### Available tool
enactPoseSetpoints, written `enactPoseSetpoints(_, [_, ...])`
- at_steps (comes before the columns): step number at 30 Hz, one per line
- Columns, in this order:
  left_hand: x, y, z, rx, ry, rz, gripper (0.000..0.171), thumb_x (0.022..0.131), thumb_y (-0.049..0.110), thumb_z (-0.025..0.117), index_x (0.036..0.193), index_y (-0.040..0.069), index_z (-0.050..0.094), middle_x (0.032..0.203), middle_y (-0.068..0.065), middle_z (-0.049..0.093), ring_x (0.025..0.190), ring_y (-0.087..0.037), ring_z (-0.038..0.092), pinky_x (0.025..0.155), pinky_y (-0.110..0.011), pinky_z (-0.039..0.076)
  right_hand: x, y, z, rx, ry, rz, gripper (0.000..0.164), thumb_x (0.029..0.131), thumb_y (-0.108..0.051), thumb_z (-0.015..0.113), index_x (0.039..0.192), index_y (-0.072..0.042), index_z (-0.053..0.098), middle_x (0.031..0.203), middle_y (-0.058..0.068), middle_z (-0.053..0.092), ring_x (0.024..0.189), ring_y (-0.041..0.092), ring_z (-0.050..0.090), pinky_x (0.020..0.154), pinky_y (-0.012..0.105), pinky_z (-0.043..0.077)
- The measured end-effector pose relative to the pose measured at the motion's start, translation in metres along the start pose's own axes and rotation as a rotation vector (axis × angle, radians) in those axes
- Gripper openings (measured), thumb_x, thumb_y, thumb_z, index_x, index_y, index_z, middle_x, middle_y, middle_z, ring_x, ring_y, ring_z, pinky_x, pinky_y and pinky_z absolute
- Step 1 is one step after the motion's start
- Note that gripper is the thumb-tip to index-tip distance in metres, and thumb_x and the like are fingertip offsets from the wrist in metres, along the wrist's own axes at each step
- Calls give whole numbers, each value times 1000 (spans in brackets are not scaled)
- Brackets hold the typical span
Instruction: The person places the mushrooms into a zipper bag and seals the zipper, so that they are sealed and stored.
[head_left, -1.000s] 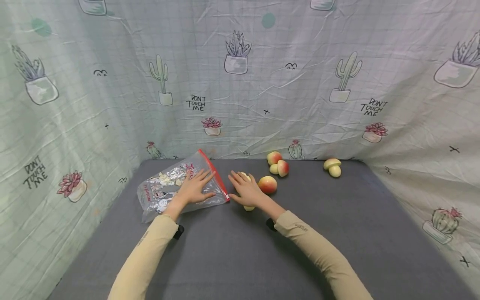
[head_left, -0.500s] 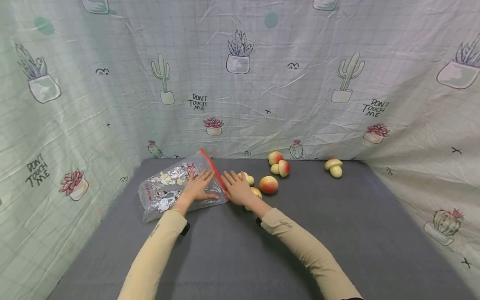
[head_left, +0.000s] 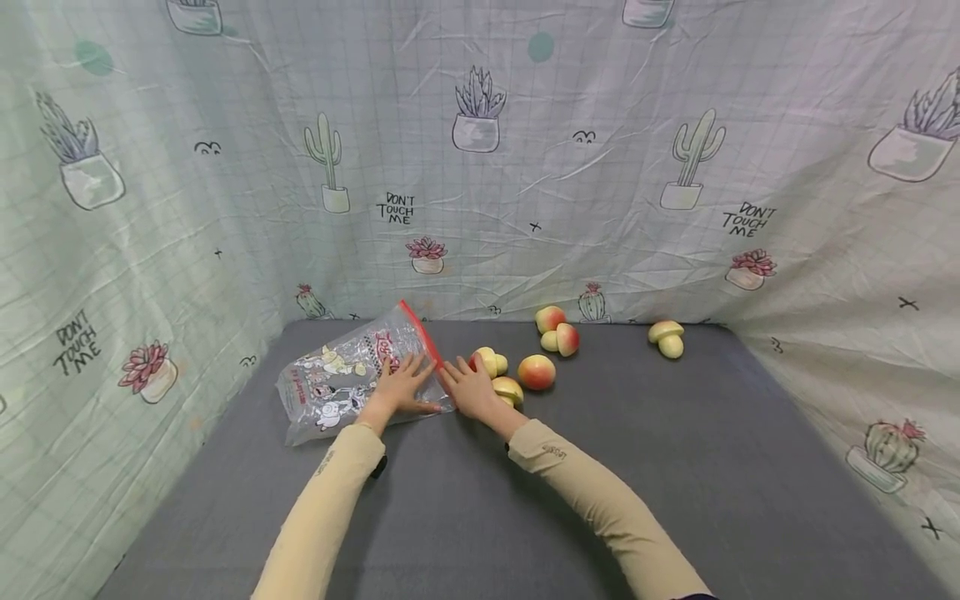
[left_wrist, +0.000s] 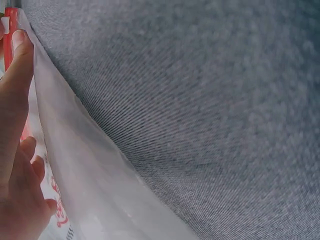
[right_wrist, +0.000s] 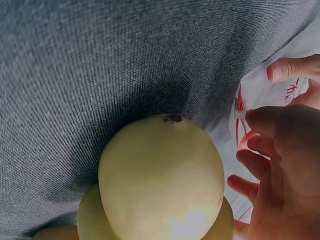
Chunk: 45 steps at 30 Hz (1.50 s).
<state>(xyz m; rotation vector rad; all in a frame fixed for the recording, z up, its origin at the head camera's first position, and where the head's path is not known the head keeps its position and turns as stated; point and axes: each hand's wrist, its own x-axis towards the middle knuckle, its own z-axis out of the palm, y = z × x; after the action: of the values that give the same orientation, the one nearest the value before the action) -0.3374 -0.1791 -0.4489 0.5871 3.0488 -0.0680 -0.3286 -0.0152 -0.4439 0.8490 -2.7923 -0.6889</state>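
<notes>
A clear zip bag (head_left: pixel 341 379) with cartoon print and a red zip strip (head_left: pixel 420 329) lies flat on the left of the table. My left hand (head_left: pixel 401 387) rests on the bag near its mouth, fingers spread, its thumb along the bag's near edge. At the near end of the strip is my right hand (head_left: pixel 468 390), fingers loosely bent over it. The right wrist view shows its thumb right at the white slider (right_wrist: pixel 240 107). Close beside that hand lie two yellow toy mushrooms (head_left: pixel 491 362) with reddish caps, partly hidden by it. One pale toy mushroom (right_wrist: pixel 160 175) fills the middle of the right wrist view.
A red-yellow toy mushroom (head_left: pixel 537 372) lies just right of these. Farther back are two more, a cap-up one (head_left: pixel 551 319) and a tipped one (head_left: pixel 562 340). Another mushroom (head_left: pixel 666 339) is at the back right. A patterned curtain (head_left: pixel 525 167) surrounds the grey table (head_left: pixel 600 467).
My right hand has moved left from over the toy mushrooms onto the bag's red strip, uncovering them. My left hand has shifted slightly right and nearer on the bag.
</notes>
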Motion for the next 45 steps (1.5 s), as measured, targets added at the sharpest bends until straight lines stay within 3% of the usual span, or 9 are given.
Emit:
enactPoseSetpoints(11, [-3, -3, 7, -18, -63, 11, 85, 73, 61, 56, 141, 19, 27, 147, -9, 24, 136, -33, 19, 104, -63, 10, 0, -3, 0, 39, -5, -53, 50, 90, -40, 41, 137, -26, 34, 143, -11, 32, 133, 14, 30, 108, 46, 20])
enactPoseSetpoints(18, [-8, -6, 9, -26, -84, 41, 84, 73, 62, 54, 140, 19, 28, 147, -7, 25, 136, -31, 20, 104, -63, 11, 2, -7, 3, 83, -77, -60, 50, 91, -42, 36, 138, -26, 31, 142, -11, 34, 134, 13, 28, 110, 45, 15])
enactPoseSetpoints(25, [-14, -11, 8, -48, -104, 93, 86, 73, 61, 55, 141, 17, 26, 147, -6, 25, 136, -31, 18, 103, -63, 12, 10, -12, 4, 67, -55, -50, 44, 95, -39, 26, 136, -28, 35, 140, -12, 36, 134, 12, 26, 111, 42, 15])
enactPoseSetpoints(30, [-19, -13, 8, -50, -100, 109, 92, 73, 60, 57, 141, 8, 24, 147, -8, 26, 136, -31, 19, 104, -61, 12, 17, -16, 3, 79, -111, -4, 46, 96, -40, 21, 140, -29, 26, 146, -13, 24, 138, 10, 17, 112, 40, 13])
enactPoseSetpoints(35, [-22, -13, 8, -32, -97, 114, 91, 74, 61, 55, 141, 9, 22, 148, -10, 20, 137, -32, 16, 105, -60, 12, 21, -21, 6, 115, -211, 46, 49, 96, -41, 16, 143, -29, 12, 149, -16, 11, 139, 9, 10, 114, 37, 9])
enactPoseSetpoints(40, [-23, -13, 10, -35, -89, 105, 91, 74, 60, 56, 141, 8, 23, 148, -11, 21, 136, -34, 17, 105, -59, 12, 22, -26, 8, 123, -267, 74, 52, 95, -46, 15, 143, -28, 7, 150, -15, 6, 139, 6, 7, 114, 34, 6])
enactPoseSetpoints(42, [-22, -13, 11, -36, -90, 105, 91, 73, 60, 56, 141, 8, 23, 147, -11, 23, 136, -34, 18, 105, -59, 13, 28, -29, 19, 111, -250, 83, 54, 93, -49, 11, 143, -29, 5, 150, -16, 6, 139, 5, 6, 114, 36, 2])
enactPoseSetpoints(45, [-22, -13, 11, -52, -104, 98, 91, 73, 60, 57, 141, 9, 23, 147, -11, 23, 136, -34, 19, 105, -59, 13, 27, -31, 19, 113, -244, 84, 56, 93, -51, 10, 143, -28, 5, 150, -15, 7, 139, 6, 7, 114, 37, 2])
